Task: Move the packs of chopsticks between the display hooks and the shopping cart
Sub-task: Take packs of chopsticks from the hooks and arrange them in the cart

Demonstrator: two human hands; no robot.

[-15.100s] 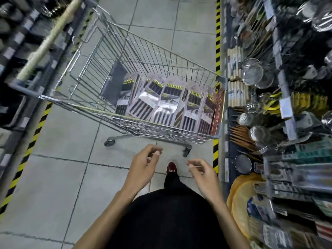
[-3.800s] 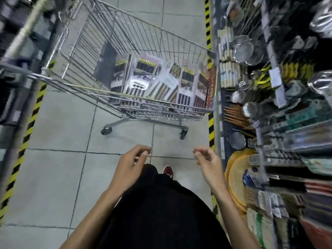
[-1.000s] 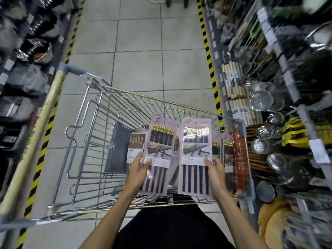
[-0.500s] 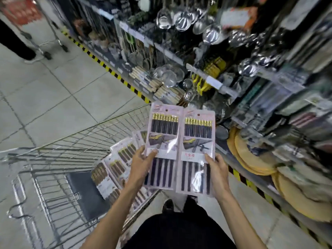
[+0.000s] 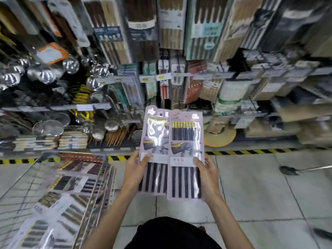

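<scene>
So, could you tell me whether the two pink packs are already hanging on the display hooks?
No, the left hand and right hand each hold a pink chopstick pack in front of the shelves.

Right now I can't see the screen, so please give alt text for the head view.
Two hands, left and right, each hold a pink chopstick pack up toward a display; more packs lie in the cart at left.

You face packed store shelving (image 5: 233, 78) across the upper frame; below it, yellow-black hazard tape (image 5: 251, 151) edges a pale tiled floor (image 5: 260, 191).
</scene>
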